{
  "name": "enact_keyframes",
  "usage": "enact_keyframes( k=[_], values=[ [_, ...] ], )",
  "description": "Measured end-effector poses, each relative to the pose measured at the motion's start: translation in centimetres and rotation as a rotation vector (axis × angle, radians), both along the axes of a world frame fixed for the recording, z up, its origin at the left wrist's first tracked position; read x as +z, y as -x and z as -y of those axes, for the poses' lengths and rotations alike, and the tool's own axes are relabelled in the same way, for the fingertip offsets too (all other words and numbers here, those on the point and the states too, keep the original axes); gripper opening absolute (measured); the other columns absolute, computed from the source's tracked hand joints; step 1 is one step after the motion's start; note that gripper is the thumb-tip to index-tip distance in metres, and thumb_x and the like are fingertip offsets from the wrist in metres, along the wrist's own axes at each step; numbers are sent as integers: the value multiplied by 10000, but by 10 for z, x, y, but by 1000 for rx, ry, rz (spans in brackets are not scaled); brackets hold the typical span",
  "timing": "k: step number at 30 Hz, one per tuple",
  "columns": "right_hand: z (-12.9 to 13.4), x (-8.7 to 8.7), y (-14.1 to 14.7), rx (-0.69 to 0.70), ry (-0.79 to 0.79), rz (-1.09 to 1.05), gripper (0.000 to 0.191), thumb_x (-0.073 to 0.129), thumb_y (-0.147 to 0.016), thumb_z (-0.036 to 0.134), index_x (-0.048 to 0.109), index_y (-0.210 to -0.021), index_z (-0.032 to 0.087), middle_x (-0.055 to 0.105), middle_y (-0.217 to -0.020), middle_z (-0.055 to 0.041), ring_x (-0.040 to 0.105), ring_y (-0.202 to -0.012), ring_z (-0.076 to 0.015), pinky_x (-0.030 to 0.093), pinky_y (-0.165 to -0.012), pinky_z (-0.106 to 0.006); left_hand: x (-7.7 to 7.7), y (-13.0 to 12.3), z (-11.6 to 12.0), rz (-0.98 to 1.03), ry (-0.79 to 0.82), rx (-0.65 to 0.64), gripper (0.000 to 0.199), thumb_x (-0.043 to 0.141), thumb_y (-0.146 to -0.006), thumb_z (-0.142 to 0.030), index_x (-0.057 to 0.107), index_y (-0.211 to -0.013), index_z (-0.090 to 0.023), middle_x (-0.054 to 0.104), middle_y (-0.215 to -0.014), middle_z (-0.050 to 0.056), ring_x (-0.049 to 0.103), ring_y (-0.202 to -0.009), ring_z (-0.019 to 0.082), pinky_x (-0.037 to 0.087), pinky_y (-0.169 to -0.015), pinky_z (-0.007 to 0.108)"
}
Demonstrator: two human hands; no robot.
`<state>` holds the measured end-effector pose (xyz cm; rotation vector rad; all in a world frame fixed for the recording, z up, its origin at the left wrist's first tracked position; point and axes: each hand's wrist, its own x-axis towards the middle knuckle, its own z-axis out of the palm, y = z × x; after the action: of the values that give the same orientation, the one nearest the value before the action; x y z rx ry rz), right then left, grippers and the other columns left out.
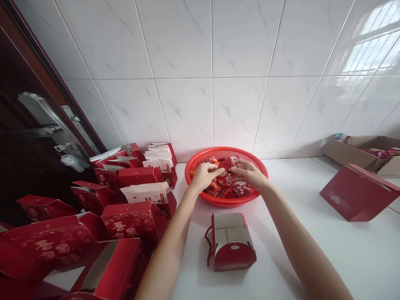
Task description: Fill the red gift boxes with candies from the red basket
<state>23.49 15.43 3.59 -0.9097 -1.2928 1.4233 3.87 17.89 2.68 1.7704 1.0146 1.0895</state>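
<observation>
Above a red plastic basket [226,204] of wrapped candies [229,191], my left hand [204,177] and my right hand [250,173] come close together. Between their fingertips is a small red wrapped candy [225,166], pinched from both sides. Its exact kind is too small to make out. On the white counter nearer to me stands a red gift box [234,256], its top open and its pale inside showing. A red cord handle [208,246] hangs from its left side.
Many red gift boxes [137,216] crowd the left, beside a dark door with a metal handle [46,131]. At the right a red box [356,193] stands before a brown carton [343,150]. The tiled wall [187,108] rises behind the basket.
</observation>
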Motion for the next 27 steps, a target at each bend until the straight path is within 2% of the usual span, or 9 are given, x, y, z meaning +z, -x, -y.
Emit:
enact_keyframes(
  k=[5,9,11,14,16,18,20,22,27],
  values=[
    [1,2,1,-92,-11,-12,371,863,-649,389,583,-828,224,729,-787,-11,741,-712,-214,601,-728,-355,0,2,-1,-95,-79,55,323,597,-860,-448,650,-695,-174,651,-725,8,605,-724,168,478,-717,283],
    [-2,2,1,-256,-1,-21,344,844,-628,358,569,-789,227,741,-779,-23,710,-660,-200,584,-693,-350,2,2,2,-412,-67,236,275,457,-942,-309,612,-751,-187,644,-730,14,603,-703,169,464,-687,283],
    [-4,1,0,-303,10,-34,346,842,-600,338,559,-768,231,727,-758,-5,690,-613,-187,578,-668,-350,3,1,3,-518,-50,258,227,451,-926,-227,636,-799,-188,654,-735,26,617,-709,184,467,-686,292],
    [-5,0,0,-323,21,-32,318,824,-607,326,565,-767,237,728,-757,-8,682,-612,-191,568,-642,-347,2,0,6,-584,5,201,238,524,-793,-73,703,-908,-180,703,-780,51,666,-757,215,495,-710,300],
    [-4,1,0,-323,17,-18,285,812,-627,322,583,-773,237,738,-778,-19,694,-661,-203,564,-641,-339,3,-1,8,-627,-8,155,412,541,-699,7,731,-1008,-188,743,-957,81,686,-945,248,513,-813,308],
    [-2,1,1,-310,9,-9,269,810,-635,323,601,-780,235,740,-783,-21,702,-698,-209,564,-647,-332,5,-2,9,-669,-85,69,523,532,-681,32,737,-1092,-219,713,-1198,84,610,-1198,268,473,-986,322],
    [-2,1,1,-295,1,-8,279,817,-626,334,606,-779,236,737,-765,-15,697,-682,-205,565,-645,-334,7,-4,9,-731,-121,-83,545,542,-721,2,723,-1168,-251,659,-1338,62,540,-1315,263,411,-1090,329],
    [-3,1,1,-297,-7,-12,299,823,-613,349,596,-775,239,735,-742,-9,683,-635,-197,566,-638,-340,7,-5,7,-812,-46,-199,543,584,-760,-72,680,-1263,-254,626,-1399,75,549,-1318,273,419,-1091,343],
    [-8,-2,0,-352,0,-55,326,814,-585,347,570,-770,237,720,-713,-1,668,-592,-185,559,-622,-335,2,-7,-1,-889,56,-217,705,698,-756,-257,516,-1437,-264,490,-1539,123,459,-1414,312,431,-1077,364]
  ],
)
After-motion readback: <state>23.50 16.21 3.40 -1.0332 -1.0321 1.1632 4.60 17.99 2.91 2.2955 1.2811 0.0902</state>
